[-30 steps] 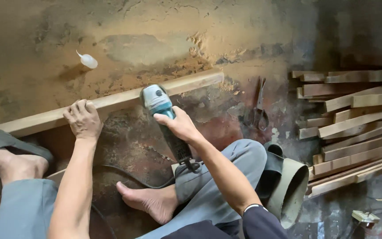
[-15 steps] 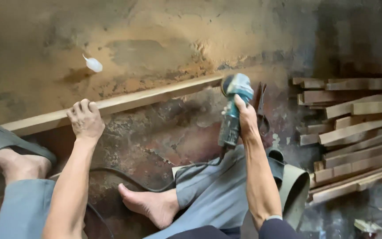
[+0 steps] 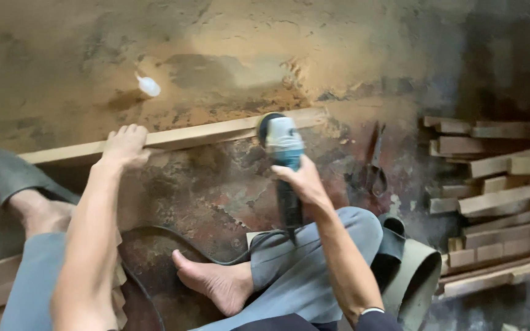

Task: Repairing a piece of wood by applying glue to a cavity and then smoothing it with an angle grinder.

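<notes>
Left hand point(image 3: 125, 144) flat, fingers spread, pressing on plank point(image 3: 216, 132) lying across floor point(image 3: 338, 55). Right hand point(image 3: 302, 181) clamped around grinder point(image 3: 284, 153), disc touching plank's right part.

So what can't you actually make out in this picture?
All in the head view:
- Grinder: its disc face is hidden by the body; the right hand covers the grip.
- Wooden strip: the left hand covers one stretch, and a sandal hides its left end.
- Stacked wood pieces: cut off by the right edge.
- Small white object on the dusty floor: too small to identify.
</notes>
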